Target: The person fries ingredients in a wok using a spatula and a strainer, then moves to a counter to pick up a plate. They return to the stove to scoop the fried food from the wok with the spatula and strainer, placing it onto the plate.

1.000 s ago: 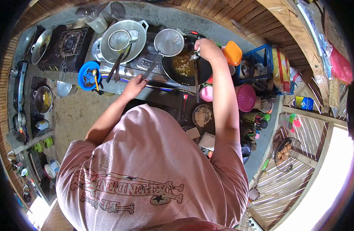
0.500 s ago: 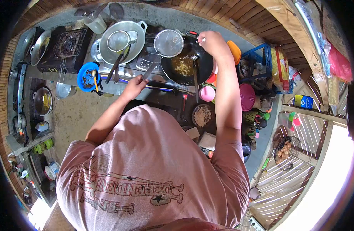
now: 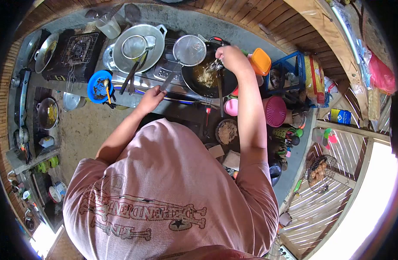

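Note:
My left hand [image 3: 152, 99] is closed around the handle of a round mesh strainer [image 3: 189, 50], whose basket is held up at the left rim of the black wok [image 3: 192, 82]. Inside the wok, pale shredded bits [image 3: 206, 78] lie in brownish oil. My right hand [image 3: 230, 58] is closed over the wok's right side. A small shiny, whitish thing shows below its fingers; I cannot tell what it is. A long dark-handled utensil [image 3: 220, 93] leans in the wok, its handle pointing toward me.
Left of the wok stands a large metal pot [image 3: 120, 56] with another strainer [image 3: 134, 46] and utensils on it. A blue bowl [image 3: 95, 93] with a spoon sits nearer. To the right are an orange container [image 3: 261, 61], a blue basket [image 3: 273, 89] and a pink lid [image 3: 275, 111].
My right hand has moved down and slightly left over the wok. The pale bits in the oil look more bunched and whiter. My left hand and the strainer have stayed in place.

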`<state>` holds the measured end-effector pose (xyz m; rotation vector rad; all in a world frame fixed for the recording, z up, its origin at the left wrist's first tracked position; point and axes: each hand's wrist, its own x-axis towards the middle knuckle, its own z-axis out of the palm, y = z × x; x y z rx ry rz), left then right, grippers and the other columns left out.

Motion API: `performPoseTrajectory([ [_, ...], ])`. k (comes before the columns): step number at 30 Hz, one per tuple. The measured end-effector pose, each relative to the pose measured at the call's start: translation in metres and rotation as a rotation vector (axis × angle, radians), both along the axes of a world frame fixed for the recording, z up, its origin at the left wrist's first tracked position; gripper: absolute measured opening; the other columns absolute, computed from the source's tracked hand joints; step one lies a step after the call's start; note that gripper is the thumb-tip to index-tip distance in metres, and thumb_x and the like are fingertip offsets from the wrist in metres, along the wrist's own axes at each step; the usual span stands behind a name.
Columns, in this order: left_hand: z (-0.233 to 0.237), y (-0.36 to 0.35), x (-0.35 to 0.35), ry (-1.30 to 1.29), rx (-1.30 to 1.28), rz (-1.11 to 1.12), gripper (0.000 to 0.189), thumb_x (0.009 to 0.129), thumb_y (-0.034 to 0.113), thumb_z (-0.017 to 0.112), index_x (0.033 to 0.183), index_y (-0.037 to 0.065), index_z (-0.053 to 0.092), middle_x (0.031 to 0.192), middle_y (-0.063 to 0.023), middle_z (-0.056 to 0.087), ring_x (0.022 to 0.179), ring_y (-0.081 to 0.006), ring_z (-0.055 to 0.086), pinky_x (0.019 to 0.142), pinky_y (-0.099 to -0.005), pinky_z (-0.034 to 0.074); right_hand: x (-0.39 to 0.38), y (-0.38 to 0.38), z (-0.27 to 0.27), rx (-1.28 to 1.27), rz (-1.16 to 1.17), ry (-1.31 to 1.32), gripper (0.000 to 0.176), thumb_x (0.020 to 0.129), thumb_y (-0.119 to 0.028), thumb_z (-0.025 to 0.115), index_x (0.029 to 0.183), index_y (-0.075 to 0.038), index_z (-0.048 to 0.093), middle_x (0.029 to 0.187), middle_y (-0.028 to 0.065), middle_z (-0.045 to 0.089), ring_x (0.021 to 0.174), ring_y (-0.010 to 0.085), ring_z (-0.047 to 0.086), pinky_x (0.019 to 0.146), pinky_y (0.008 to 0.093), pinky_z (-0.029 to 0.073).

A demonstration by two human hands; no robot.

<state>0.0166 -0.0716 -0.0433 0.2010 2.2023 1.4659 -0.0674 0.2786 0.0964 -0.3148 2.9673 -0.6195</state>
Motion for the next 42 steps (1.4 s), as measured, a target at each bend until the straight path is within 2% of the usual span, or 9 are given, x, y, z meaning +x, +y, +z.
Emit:
performPoseTrajectory([
  [12, 0.006, 0.0, 0.0, -0.039, 0.022, 0.018, 0.022, 0.098, 0.024, 0.059, 0.087, 0.007, 0.052, 0.064, 0.005, 0.045, 0.054, -0.006, 0.042, 0.049, -0.0257, 0.034, -0.008, 0.003, 0.007, 0.019, -0.061, -0.105, 0.014, 0.081, 0.0, 0.066, 0.092, -0.003, 0.073, 0.091, 0.0162, 0.073, 0.087, 0.0285, 0.071, 0.08, 0.0377, 0.055],
  [16, 0.008, 0.0, -0.002, -0.024, -0.002, 0.013, 0.02, 0.097, 0.024, 0.059, 0.088, 0.007, 0.053, 0.064, 0.0049, 0.046, 0.054, -0.0059, 0.042, 0.049, -0.0262, 0.034, -0.02, 0.011, -0.013, -0.016, -0.071, -0.115, 0.017, 0.078, 0.001, 0.065, 0.089, -0.007, 0.074, 0.092, 0.0171, 0.073, 0.091, 0.0315, 0.07, 0.082, 0.0388, 0.054],
  [18, 0.009, 0.0, -0.002, -0.021, -0.009, 0.008, 0.02, 0.097, 0.024, 0.059, 0.088, 0.007, 0.054, 0.064, 0.0049, 0.047, 0.054, -0.0058, 0.042, 0.049, -0.0264, 0.034, -0.03, 0.015, -0.023, -0.04, -0.056, -0.119, 0.016, 0.081, 0.001, 0.064, 0.093, -0.004, 0.073, 0.092, 0.0145, 0.074, 0.088, 0.0265, 0.072, 0.081, 0.0362, 0.055],
  [20, 0.01, -0.001, -0.002, -0.012, -0.014, 0.013, 0.029, 0.097, 0.028, 0.06, 0.088, 0.002, 0.056, 0.061, -0.0013, 0.047, 0.059, -0.0118, 0.044, 0.055, -0.0339, 0.038, -0.039, 0.017, -0.03, -0.047, -0.077, -0.126, 0.016, 0.081, 0.001, 0.064, 0.093, -0.004, 0.073, 0.092, 0.0144, 0.074, 0.089, 0.0262, 0.072, 0.081, 0.0358, 0.055],
  [22, 0.004, -0.003, -0.003, -0.014, -0.003, 0.009, 0.025, 0.097, 0.027, 0.06, 0.088, 0.004, 0.055, 0.063, 0.002, 0.047, 0.057, -0.0089, 0.044, 0.053, -0.03, 0.036, -0.046, 0.018, -0.032, -0.054, -0.098, -0.131, 0.017, 0.081, 0.001, 0.064, 0.094, -0.004, 0.073, 0.093, 0.0143, 0.074, 0.089, 0.0259, 0.072, 0.082, 0.0353, 0.055],
  [23, 0.002, -0.004, -0.003, -0.018, 0.008, 0.004, 0.02, 0.097, 0.025, 0.06, 0.088, 0.007, 0.055, 0.064, 0.0052, 0.048, 0.055, -0.006, 0.043, 0.05, -0.0261, 0.035, -0.049, 0.019, -0.032, -0.023, -0.088, -0.091, 0.017, 0.081, 0.001, 0.064, 0.095, -0.003, 0.073, 0.094, 0.0145, 0.074, 0.09, 0.0262, 0.072, 0.082, 0.0356, 0.055],
  [33, 0.019, -0.001, -0.004, 0.005, -0.031, 0.007, 0.022, 0.096, 0.025, 0.06, 0.09, 0.004, 0.056, 0.065, 0.004, 0.047, 0.059, -0.0079, 0.044, 0.053, -0.0283, 0.036, -0.04, 0.019, -0.004, -0.044, -0.187, 0.122, 0.028, 0.077, 0.003, 0.063, 0.098, -0.011, 0.074, 0.099, 0.0159, 0.071, 0.094, 0.0347, 0.069, 0.085, 0.0421, 0.054],
  [39, 0.026, 0.006, -0.009, 0.071, -0.099, 0.004, 0.03, 0.096, 0.029, 0.061, 0.09, 0.0, 0.058, 0.065, -0.0057, 0.053, 0.062, -0.0161, 0.05, 0.059, -0.0359, 0.041, 0.014, 0.006, 0.046, -0.086, -0.302, 0.36, 0.017, 0.081, -0.002, 0.063, 0.093, -0.009, 0.073, 0.09, 0.0176, 0.07, 0.085, 0.0384, 0.068, 0.078, 0.0433, 0.053],
  [42, 0.021, 0.005, -0.013, 0.061, -0.144, -0.013, 0.03, 0.095, 0.03, 0.06, 0.097, 0.0, 0.06, 0.067, -0.0098, 0.055, 0.064, -0.0196, 0.053, 0.062, -0.0371, 0.044, 0.042, 0.013, 0.012, -0.133, -0.241, 0.469, 0.014, 0.083, -0.003, 0.063, 0.093, -0.008, 0.072, 0.091, 0.0179, 0.07, 0.087, 0.0377, 0.067, 0.079, 0.0429, 0.053],
])
